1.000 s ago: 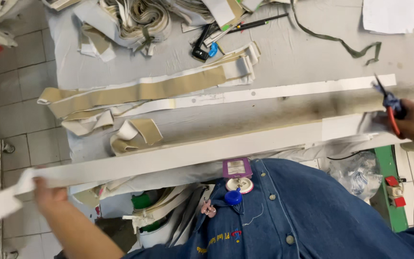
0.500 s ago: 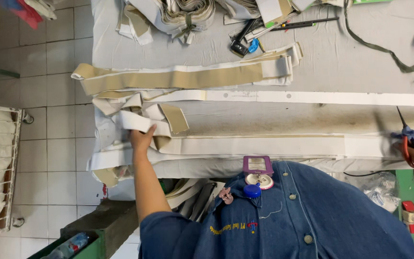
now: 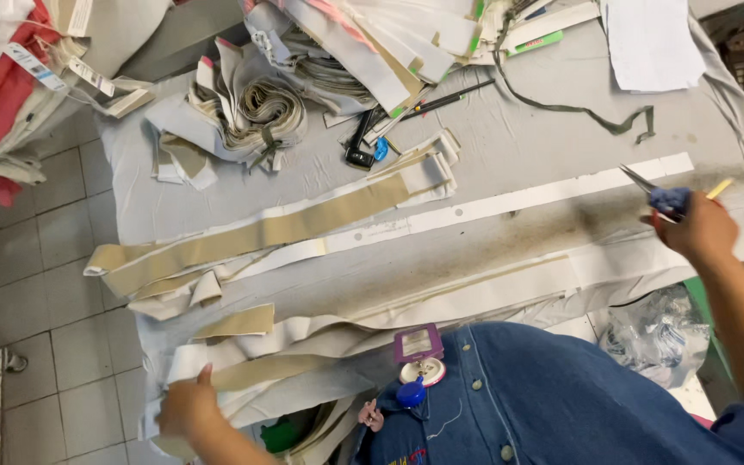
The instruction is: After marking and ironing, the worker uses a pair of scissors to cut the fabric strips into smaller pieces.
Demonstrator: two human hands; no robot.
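- Nearest to us, our left hand (image 3: 187, 403) lies at the near left table edge, thumb up, fingers pressed on the end of a long white strip (image 3: 475, 297). It holds the strip down; we cannot tell whether the fingers curl under it.
- That strip runs rightward along the near edge of the grey-covered table (image 3: 527, 146), flat over most of its length and crumpled at the left end. We judge the laying-out largely done and the trimming not finished.
- A small purple square tag (image 3: 418, 343) and a round blue-and-white badge (image 3: 413, 383) hang at our denim shirt (image 3: 561, 396).
- Our right hand (image 3: 699, 231) is closed round blue-handled scissors (image 3: 660, 196) and a yellow pencil-like stick (image 3: 718, 189), blades pointing left, above the strip's right end.
- Mid-table lie a narrow white band (image 3: 510, 205) and a tan strip (image 3: 286, 228), side by side.
- Far left, a red and cream bundle (image 3: 10, 95) carries pale rectangular paper tags.
- Far centre, stacked white pieces (image 3: 363, 43) show green and pink edge labels.
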